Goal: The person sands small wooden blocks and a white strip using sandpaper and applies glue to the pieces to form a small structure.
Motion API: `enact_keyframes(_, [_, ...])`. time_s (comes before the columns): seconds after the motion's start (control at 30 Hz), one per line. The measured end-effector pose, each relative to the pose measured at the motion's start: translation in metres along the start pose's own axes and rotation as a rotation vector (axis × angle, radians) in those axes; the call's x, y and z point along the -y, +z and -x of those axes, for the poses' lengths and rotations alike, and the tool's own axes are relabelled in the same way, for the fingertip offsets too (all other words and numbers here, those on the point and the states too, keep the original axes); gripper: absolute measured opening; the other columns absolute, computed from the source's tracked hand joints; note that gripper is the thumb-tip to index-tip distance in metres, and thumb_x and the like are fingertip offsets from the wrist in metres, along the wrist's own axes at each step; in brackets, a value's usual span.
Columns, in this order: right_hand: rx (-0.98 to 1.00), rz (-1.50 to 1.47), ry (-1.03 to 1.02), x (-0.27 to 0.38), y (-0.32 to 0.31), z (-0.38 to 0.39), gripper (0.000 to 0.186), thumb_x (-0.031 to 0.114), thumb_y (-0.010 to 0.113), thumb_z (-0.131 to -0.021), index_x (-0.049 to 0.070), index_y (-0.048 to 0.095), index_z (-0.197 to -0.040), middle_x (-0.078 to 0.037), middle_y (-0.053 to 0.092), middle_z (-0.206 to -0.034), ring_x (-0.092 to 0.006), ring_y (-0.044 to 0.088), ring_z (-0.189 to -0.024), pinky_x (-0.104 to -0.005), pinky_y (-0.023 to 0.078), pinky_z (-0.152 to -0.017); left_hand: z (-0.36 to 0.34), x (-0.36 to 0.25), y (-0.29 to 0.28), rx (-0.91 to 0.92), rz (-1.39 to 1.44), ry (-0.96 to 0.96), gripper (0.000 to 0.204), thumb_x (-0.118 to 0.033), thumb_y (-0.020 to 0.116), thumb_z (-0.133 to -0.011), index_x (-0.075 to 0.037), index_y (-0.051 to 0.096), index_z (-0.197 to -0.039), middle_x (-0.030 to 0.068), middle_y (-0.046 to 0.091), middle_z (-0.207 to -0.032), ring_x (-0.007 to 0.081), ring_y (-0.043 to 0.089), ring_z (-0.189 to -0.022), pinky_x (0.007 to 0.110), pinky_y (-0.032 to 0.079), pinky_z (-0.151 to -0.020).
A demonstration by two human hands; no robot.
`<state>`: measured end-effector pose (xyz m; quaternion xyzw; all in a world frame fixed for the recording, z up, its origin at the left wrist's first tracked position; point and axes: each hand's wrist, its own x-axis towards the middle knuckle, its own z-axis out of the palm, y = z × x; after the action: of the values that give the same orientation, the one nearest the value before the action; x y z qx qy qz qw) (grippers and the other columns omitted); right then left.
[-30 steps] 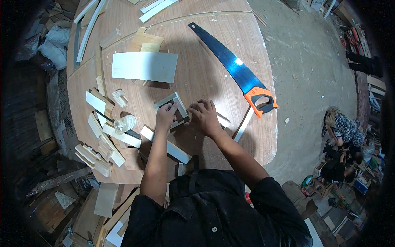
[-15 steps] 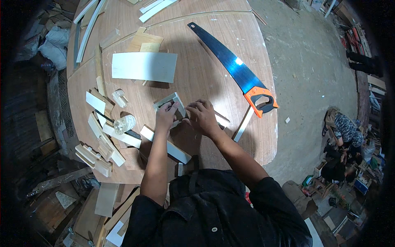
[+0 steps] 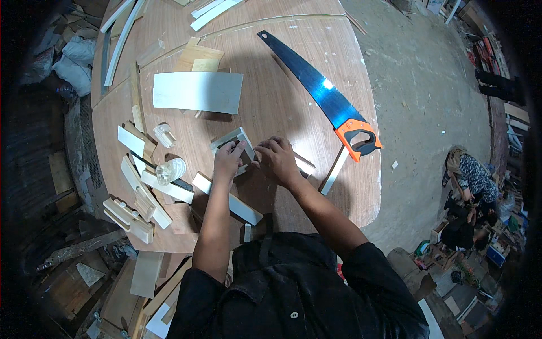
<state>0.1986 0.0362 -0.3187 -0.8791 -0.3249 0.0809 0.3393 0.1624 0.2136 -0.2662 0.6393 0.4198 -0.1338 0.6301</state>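
Close to my body at the middle of the tabletop, a small frame of pale, white-faced wooden strips (image 3: pixel 247 142) stands tilted. My left hand (image 3: pixel 227 162) grips it, with the fingers curled over its inner side. Against the frame's lower right corner, my right hand (image 3: pixel 276 162) is closed with bent fingers. Whatever lies between those fingertips is hidden by the hand. A white-faced wooden strip (image 3: pixel 240 209) lies beside my left forearm.
A handsaw (image 3: pixel 316 85) with an orange and black handle lies at the right on the wooden table (image 3: pixel 361 195). A white board (image 3: pixel 197 93) rests on wood scraps beyond my hands. Left are a glass jar (image 3: pixel 171 170), a small clear container (image 3: pixel 165 135) and several wood offcuts (image 3: pixel 132 220).
Both hands stay almost in place at the small frame. The fingers of my right hand have shifted very slightly at its corner.
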Motion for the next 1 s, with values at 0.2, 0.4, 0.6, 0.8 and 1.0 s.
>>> enact_keyframes(0.2, [0.013,-0.004,0.013,0.007,-0.004,-0.002,0.032,0.027,0.069,-0.083,0.014,0.071,-0.113,-0.004,0.064,-0.118,-0.0301,0.050,-0.118,-0.0447,0.037,-0.101,0.001,0.002,-0.002,0.000,-0.015,-0.003,0.037,-0.037,0.068,-0.092,0.000,0.068,-0.091,0.0019,0.060,-0.071,0.0075,0.051,-0.052,0.024,0.037,-0.048])
enact_keyframes(0.4, [0.014,0.001,0.021,0.009,-0.005,-0.005,0.032,0.029,0.071,-0.084,0.012,0.071,-0.111,-0.005,0.064,-0.115,-0.0302,0.052,-0.114,-0.0438,0.039,-0.100,0.004,-0.006,-0.001,0.015,-0.043,-0.008,0.036,-0.035,0.068,-0.093,0.001,0.067,-0.093,0.0017,0.061,-0.074,0.0077,0.050,-0.053,0.023,0.038,-0.050])
enact_keyframes(0.6, [0.045,-0.004,0.051,0.010,-0.004,-0.006,0.036,0.031,0.074,-0.081,0.012,0.071,-0.111,-0.006,0.065,-0.114,-0.0315,0.054,-0.111,-0.0436,0.043,-0.096,0.003,-0.002,0.000,0.011,-0.014,-0.011,0.034,-0.033,0.069,-0.093,0.001,0.067,-0.093,0.0021,0.062,-0.074,0.0078,0.049,-0.053,0.023,0.039,-0.051])
enact_keyframes(0.8, [0.067,-0.019,0.115,0.006,0.006,-0.006,0.035,0.031,0.074,-0.080,0.014,0.071,-0.111,-0.006,0.065,-0.114,-0.0321,0.054,-0.111,-0.0447,0.043,-0.097,0.002,0.001,-0.001,0.006,-0.030,0.006,0.034,-0.034,0.069,-0.092,-0.001,0.065,-0.087,0.0016,0.059,-0.071,0.0080,0.050,-0.053,0.024,0.039,-0.051])
enact_keyframes(1.0, [0.073,-0.003,0.127,0.009,0.003,-0.006,0.035,0.031,0.074,-0.079,0.016,0.072,-0.110,-0.005,0.065,-0.114,-0.0330,0.054,-0.111,-0.0449,0.042,-0.098,-0.002,0.008,-0.003,-0.007,-0.116,0.054,0.038,-0.036,0.069,-0.092,-0.001,0.062,-0.080,0.0028,0.056,-0.066,0.0091,0.051,-0.052,0.025,0.039,-0.050])
